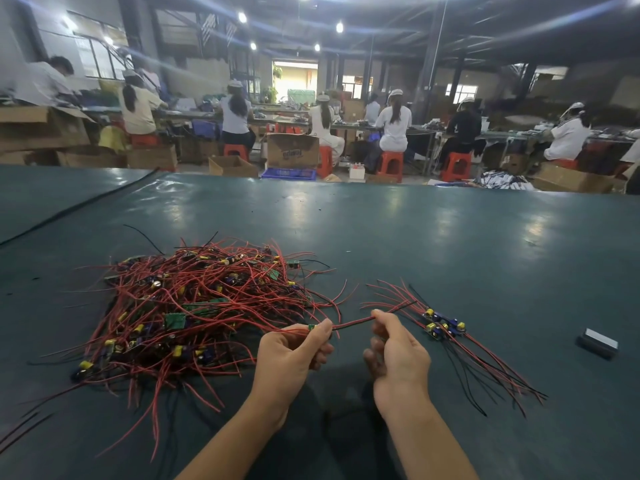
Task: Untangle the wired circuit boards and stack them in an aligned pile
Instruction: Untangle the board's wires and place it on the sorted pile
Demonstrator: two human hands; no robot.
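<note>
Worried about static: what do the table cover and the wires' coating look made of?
The table cover looks like glossy dark green rubber or vinyl, given the lamp reflections. The wires seem coated in flexible red or black plastic, curving loosely.

Green table (450, 244), small grey block (598, 342), seated workers (394, 126), red stools (390, 166), cardboard box (292, 150)

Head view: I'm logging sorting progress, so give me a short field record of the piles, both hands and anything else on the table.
tangled pile: heap of red-wired boards on the left side of the table
aligned pile: a few boards stacked just right of the right grip, wires fanning out
left grip: pinches a small green board
right grip: pinches the red wire stretched from the left grip
other: dark block at far right
</note>
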